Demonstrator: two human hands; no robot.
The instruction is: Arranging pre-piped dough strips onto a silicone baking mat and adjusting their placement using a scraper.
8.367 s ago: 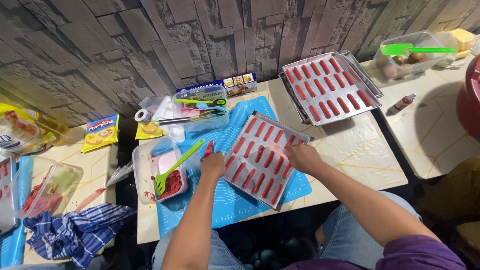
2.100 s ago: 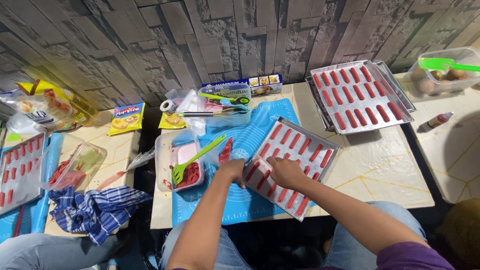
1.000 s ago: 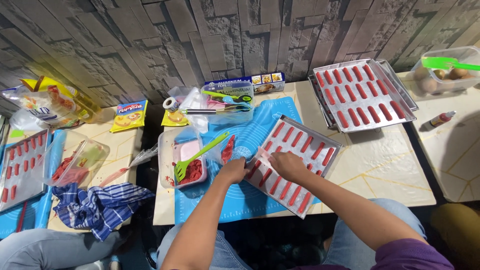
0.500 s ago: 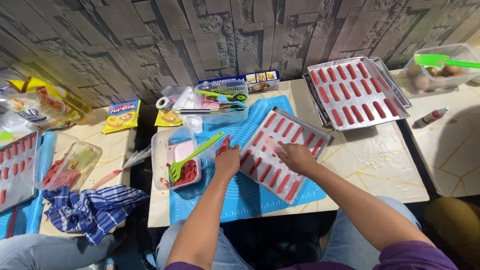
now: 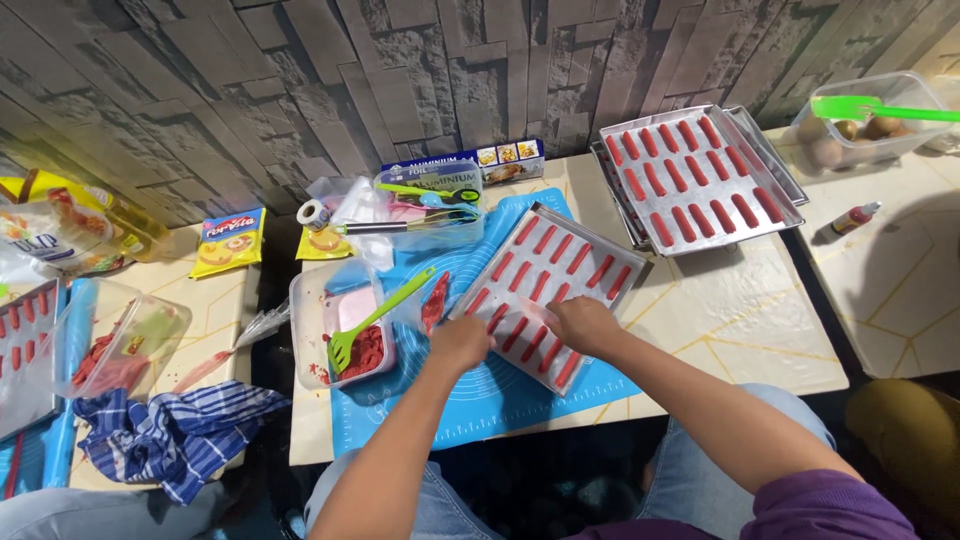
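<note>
A metal baking tray (image 5: 590, 262) with rows of red sticks lies tilted on a blue silicone mat (image 5: 480, 395). My left hand (image 5: 462, 342) is curled at the tray's near left edge, touching it. On the tray's near part rests my right hand (image 5: 583, 322), knuckles up, with its fingertips among the red sticks. Whether those fingers pinch a stick is hidden. Left of the tray stands a clear plastic box (image 5: 318, 300) holding red paste and a green slotted spatula (image 5: 372, 318). A smear of red paste (image 5: 434, 300) lies on the mat.
A second filled tray (image 5: 700, 178) sits on stacked trays at the back right. Beyond it are a clear tub (image 5: 905, 135) with a green spatula and a small bottle (image 5: 853, 217). A foil box (image 5: 465, 160), a tool box (image 5: 430, 205), yellow packets (image 5: 230, 240) and a striped cloth (image 5: 175, 435) are left.
Both hands stay on the near part of the tray. My left hand has slid slightly toward me along the tray's edge, and the view has shifted a little.
</note>
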